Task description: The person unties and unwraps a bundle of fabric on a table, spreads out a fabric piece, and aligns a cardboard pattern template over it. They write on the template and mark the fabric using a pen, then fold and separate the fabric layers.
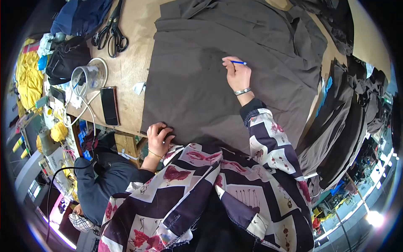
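Observation:
A wide piece of dark brown fabric point(189, 84) is spread over the table before me, with folds along its far side. My right hand point(238, 76) is closed around a blue pen point(238, 62), above the middle of the fabric. It cannot be told whether the pen's tip touches the cloth. Near the fabric's front left corner, my left hand point(158, 140) rests on the edge with its fingers apart and slightly bent, holding nothing.
Black scissors point(112, 35) lie at the far left of the wooden table point(130, 75). A phone point(110, 106) and a clear plastic tub point(86, 80) sit nearer me. More dark cloth point(336, 122) hangs at the right. Another person point(105, 180) is at my left.

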Demonstrator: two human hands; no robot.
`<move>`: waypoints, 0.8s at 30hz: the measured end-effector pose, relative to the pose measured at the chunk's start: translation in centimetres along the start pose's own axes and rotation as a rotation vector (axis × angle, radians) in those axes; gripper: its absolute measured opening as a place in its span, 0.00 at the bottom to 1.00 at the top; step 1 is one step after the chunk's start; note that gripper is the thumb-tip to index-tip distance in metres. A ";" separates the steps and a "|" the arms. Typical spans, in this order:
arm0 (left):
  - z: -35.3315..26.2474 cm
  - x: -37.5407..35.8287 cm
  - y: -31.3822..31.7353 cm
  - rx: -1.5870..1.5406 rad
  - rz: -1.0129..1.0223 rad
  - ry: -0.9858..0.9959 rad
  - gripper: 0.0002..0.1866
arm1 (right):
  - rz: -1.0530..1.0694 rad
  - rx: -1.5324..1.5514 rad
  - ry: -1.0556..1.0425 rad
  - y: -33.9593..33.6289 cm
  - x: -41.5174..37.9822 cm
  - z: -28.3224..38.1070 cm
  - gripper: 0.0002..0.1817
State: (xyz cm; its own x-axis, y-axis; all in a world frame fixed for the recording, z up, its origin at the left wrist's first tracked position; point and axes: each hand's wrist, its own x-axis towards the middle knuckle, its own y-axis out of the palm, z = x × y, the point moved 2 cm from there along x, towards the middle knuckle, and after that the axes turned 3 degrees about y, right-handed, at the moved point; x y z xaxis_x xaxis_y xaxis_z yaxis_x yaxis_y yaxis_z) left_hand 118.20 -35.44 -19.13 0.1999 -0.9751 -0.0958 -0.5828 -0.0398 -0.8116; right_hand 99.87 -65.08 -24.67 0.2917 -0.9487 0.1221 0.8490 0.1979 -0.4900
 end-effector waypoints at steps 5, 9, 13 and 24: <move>0.6 0.3 0.4 0.015 -0.004 0.089 0.11 | 0.036 -0.078 -0.019 -0.8 0.1 1.1 0.08; 0.4 0.8 -0.2 0.010 0.077 0.077 0.09 | -0.135 0.412 0.382 -4.8 -4.8 0.8 0.13; 0.1 2.5 -0.6 -0.026 0.126 0.171 0.08 | -0.291 0.422 0.416 -9.6 -10.4 -0.2 0.13; -6.1 20.7 -2.1 -0.035 -0.213 0.619 0.09 | -0.666 0.283 0.409 -18.5 -14.5 1.9 0.13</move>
State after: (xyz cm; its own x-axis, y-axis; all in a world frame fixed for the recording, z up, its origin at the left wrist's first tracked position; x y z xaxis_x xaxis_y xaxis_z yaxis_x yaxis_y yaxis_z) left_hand 118.73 -56.84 -15.85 -0.1704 -0.8898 0.4234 -0.6081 -0.2431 -0.7557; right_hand 80.80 -54.51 -15.77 -0.4479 -0.8932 -0.0406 0.8819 -0.4339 -0.1841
